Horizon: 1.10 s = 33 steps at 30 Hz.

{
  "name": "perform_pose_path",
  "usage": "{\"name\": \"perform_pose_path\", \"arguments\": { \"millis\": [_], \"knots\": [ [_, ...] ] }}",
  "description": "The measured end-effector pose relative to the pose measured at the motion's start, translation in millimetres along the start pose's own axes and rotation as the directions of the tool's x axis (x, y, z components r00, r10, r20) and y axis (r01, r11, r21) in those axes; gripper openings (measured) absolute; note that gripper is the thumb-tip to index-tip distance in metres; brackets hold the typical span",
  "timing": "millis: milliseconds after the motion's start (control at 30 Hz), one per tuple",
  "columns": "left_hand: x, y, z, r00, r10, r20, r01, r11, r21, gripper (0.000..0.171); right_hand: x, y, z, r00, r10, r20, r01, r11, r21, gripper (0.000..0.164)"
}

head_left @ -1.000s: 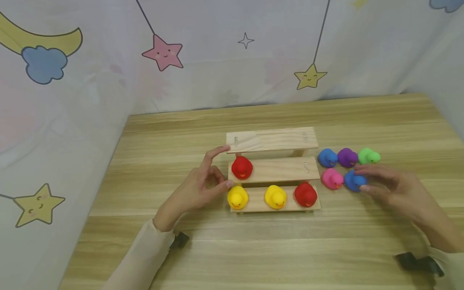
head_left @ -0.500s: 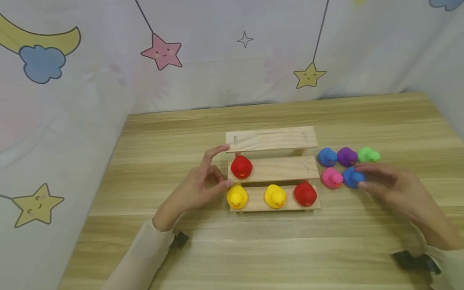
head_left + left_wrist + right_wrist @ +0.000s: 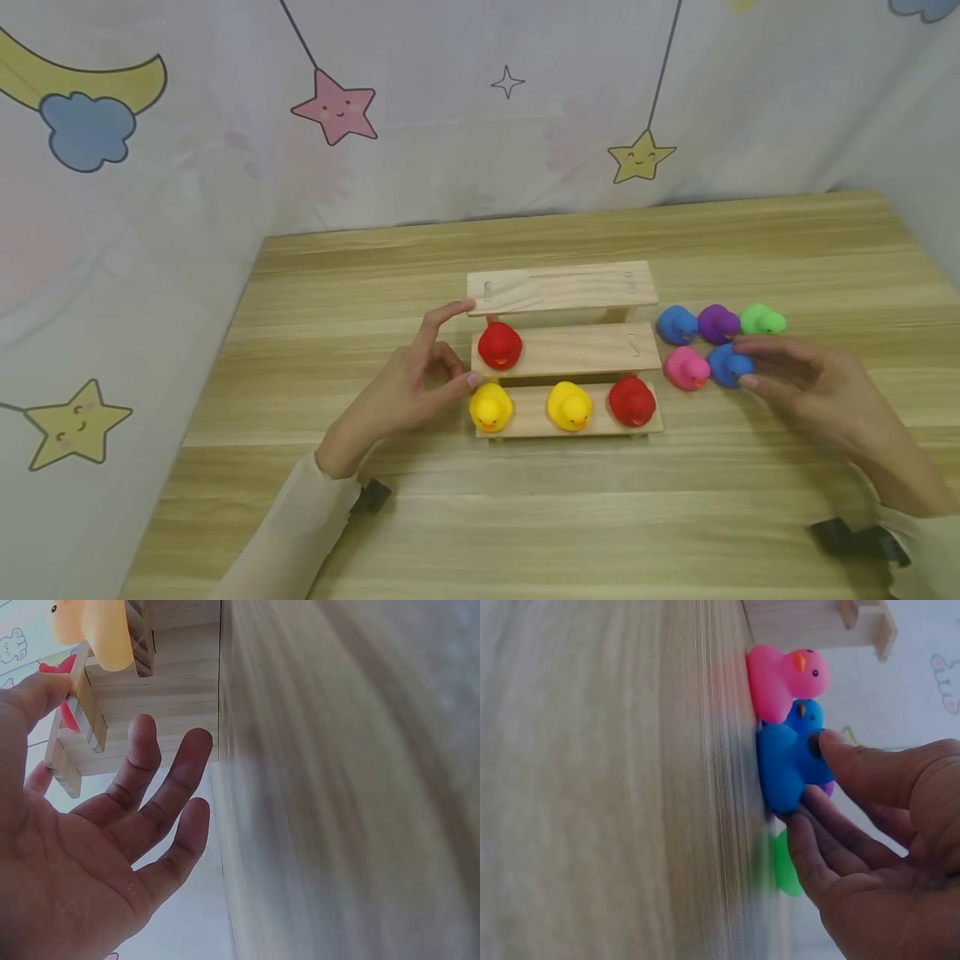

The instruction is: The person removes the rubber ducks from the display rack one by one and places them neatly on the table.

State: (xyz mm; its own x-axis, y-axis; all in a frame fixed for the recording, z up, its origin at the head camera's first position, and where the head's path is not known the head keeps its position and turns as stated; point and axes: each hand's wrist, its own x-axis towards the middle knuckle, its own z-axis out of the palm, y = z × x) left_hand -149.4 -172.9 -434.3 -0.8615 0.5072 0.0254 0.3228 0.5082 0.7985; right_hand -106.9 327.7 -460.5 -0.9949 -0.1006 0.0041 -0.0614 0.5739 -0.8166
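Note:
A three-step wooden rack (image 3: 592, 287) stands mid-table. My left hand (image 3: 397, 387) touches its left end, index fingertip on the top step and thumb at the middle step. In the left wrist view the other fingers (image 3: 199, 754) are loosely extended and hold nothing. A red rubber duck (image 3: 499, 346) sits on the middle step. On the lowest step are a yellow duck (image 3: 491, 407), another yellow duck (image 3: 570, 407) and a red duck (image 3: 632, 402). My right hand (image 3: 825, 392) pinches a blue rubber duck (image 3: 784, 765), which sits on the table beside a pink duck (image 3: 687, 368).
Behind the pinched duck, right of the rack, stand another blue duck (image 3: 677, 325), a purple duck (image 3: 718, 323) and a light green duck (image 3: 762, 320). A patterned cloth (image 3: 450, 167) hangs along the table's back edge.
The pinched blue duck and my right hand have shifted slightly left and back, closer to the pink duck. My left hand stays in place on the rack.

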Motion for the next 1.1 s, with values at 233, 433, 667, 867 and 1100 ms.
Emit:
{"name": "perform_pose_path", "arguments": {
  "millis": [233,433,667,867,1100],
  "knots": [
    [-0.2,-0.3,0.0,1.0,0.003,-0.003,-0.003,1.0,0.001,0.085,0,-4,-4,0.997,0.074,0.015,-0.074,0.997,0.02,0.049],
    [-0.3,-0.6,0.1,1.0,0.008,-0.004,-0.008,1.0,-0.004,0.085,-1,-10,-6,0.999,0.047,-0.025,-0.047,0.999,-0.006,0.05],
    [0.2,-0.9,-0.1,1.0,0.014,-0.004,-0.014,1.0,-0.003,0.085,-3,-26,-7,1.0,0.023,-0.02,-0.023,1.0,0.0,0.051],
    [0.6,-0.7,0.0,1.0,0.011,-0.001,-0.011,1.0,-0.01,0.085,-2,-51,2,0.984,-0.159,-0.077,0.163,0.985,0.052,0.049],
    [0.3,-0.4,0.0,1.0,0.014,-0.001,-0.014,1.0,-0.006,0.085,-1,-80,9,0.956,-0.29,-0.04,0.292,0.953,0.078,0.055]
  ]
}}
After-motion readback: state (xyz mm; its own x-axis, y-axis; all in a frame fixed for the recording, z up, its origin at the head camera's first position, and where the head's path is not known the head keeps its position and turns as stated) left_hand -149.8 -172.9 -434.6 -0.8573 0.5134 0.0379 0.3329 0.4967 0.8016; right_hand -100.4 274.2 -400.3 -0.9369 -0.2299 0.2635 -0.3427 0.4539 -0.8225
